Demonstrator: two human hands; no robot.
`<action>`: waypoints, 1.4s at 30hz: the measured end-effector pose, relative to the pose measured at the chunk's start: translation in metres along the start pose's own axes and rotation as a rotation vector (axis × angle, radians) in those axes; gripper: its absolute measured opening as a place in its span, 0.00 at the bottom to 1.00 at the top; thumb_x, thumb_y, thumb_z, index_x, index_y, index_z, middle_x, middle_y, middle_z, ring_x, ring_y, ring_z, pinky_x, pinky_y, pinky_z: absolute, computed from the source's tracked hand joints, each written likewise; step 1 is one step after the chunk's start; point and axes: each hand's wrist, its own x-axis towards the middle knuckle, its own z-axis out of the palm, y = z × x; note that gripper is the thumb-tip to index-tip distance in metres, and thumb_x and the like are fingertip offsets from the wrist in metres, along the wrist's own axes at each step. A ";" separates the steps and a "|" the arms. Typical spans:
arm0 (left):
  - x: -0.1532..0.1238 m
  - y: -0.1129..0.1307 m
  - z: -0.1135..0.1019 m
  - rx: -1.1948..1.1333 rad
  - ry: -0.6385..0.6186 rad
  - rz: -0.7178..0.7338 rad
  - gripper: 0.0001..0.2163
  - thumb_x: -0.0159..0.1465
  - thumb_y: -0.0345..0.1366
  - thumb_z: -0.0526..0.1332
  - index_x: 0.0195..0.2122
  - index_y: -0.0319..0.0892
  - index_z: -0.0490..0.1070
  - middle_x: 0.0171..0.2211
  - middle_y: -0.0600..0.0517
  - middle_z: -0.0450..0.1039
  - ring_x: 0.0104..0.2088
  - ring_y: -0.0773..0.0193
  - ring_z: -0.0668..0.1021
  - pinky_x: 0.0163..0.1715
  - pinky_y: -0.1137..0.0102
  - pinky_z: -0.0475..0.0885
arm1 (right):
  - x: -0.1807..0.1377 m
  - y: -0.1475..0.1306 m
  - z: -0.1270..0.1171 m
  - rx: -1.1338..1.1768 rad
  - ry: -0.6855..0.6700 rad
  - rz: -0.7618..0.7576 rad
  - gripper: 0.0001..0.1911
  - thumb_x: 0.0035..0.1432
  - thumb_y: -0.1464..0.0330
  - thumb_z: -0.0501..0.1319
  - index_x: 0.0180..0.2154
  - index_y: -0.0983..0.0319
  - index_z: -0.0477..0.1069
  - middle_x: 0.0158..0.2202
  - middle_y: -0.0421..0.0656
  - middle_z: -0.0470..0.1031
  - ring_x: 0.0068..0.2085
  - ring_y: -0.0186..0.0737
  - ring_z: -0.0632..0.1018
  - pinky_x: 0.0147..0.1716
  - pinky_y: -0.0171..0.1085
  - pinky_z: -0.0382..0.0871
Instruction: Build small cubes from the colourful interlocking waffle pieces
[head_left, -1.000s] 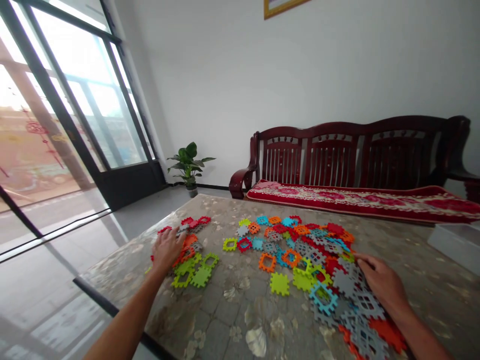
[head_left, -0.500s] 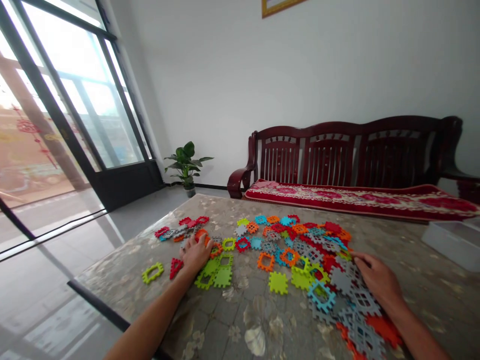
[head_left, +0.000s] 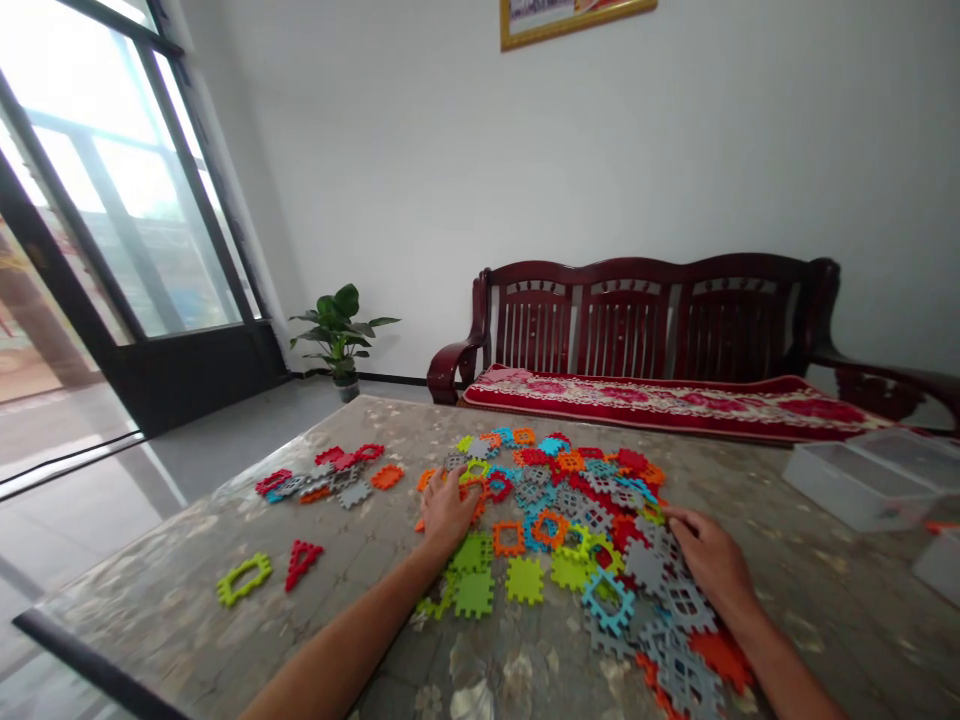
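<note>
My left hand [head_left: 445, 508] lies palm down with fingers apart on orange and grey toothed building tiles. Just below its wrist is a group of lime tiles [head_left: 474, 592]. A lime square tile [head_left: 524, 580] and an orange frame tile [head_left: 509, 539] lie to its right. My right hand [head_left: 709, 555] rests at the right edge of the large mixed pile, fingers stretched toward its grey tiles [head_left: 646, 565]. I see nothing held in it. A blue frame tile [head_left: 608, 600] lies on the pile's near side.
On the left are a small cluster of red and grey tiles [head_left: 334, 478], an orange tile [head_left: 387, 477], a red triangle [head_left: 303, 564] and a lime frame [head_left: 244, 579]. Clear plastic boxes [head_left: 840, 490] stand at right. A wooden bench [head_left: 585, 330] is behind the table.
My left hand has slid right from the left cluster, bringing the lime group nearer the main pile. An orange tile now lies uncovered by the cluster. The view has turned right.
</note>
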 end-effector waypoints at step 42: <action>0.111 0.061 0.019 0.196 -0.264 0.363 0.19 0.52 0.43 0.64 0.44 0.44 0.76 0.44 0.44 0.79 0.50 0.45 0.77 0.50 0.56 0.70 | -0.001 0.003 0.006 0.030 0.027 -0.024 0.20 0.53 0.57 0.52 0.35 0.56 0.80 0.42 0.46 0.82 0.47 0.49 0.80 0.51 0.45 0.71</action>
